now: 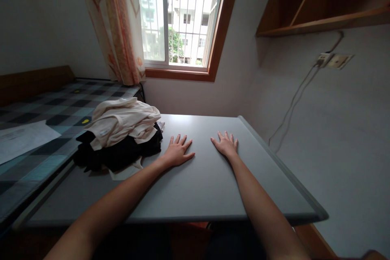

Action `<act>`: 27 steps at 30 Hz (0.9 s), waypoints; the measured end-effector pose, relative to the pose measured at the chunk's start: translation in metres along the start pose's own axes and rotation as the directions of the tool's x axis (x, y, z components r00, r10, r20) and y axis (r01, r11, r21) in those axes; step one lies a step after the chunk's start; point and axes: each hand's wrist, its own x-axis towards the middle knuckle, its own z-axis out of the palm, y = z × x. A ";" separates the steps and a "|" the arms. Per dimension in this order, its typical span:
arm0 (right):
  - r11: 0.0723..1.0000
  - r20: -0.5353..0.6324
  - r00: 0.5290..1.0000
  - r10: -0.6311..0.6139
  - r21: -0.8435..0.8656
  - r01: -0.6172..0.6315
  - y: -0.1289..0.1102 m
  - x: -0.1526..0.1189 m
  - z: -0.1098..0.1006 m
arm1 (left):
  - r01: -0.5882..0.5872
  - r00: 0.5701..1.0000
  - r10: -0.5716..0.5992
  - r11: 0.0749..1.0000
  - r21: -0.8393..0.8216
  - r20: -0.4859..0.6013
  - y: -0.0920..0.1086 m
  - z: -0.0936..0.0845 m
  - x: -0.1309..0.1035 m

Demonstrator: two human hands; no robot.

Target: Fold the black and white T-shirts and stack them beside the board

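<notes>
My left hand [177, 152] lies flat on the grey table [195, 195], fingers spread, holding nothing. Just to its left is a heap of clothes: a cream garment [124, 120] on top, black clothing [122, 152] beneath it, and a pale piece [126, 170] sticking out at the bottom. A gap separates my left fingers from the heap. Farther right, my right hand [225, 145] also rests palm down on the tabletop with its fingers apart. Nothing is in it.
A bed with a checked cover [36, 105] adjoins the table's left side, with a paper sheet [27, 140] on it. Ahead are a curtain [122, 28] and a barred window [189, 20]. At right, a cable [292, 103] hangs from a wall socket [324, 60] under a wooden shelf [323, 22].
</notes>
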 end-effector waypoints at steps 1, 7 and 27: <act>1.000 -0.023 1.000 -0.008 0.014 0.009 0.001 0.000 0.000 | 0.000 1.000 0.000 1.000 0.001 -0.001 0.000 0.000 0.000; 0.987 -0.262 0.961 -0.093 0.102 0.124 0.000 -0.003 -0.005 | -0.001 1.000 0.001 1.000 0.003 0.012 0.001 -0.001 0.000; 0.943 -0.412 0.907 -0.091 0.258 0.212 -0.018 -0.014 -0.020 | 0.002 1.000 -0.002 1.000 0.001 0.016 -0.001 0.001 0.001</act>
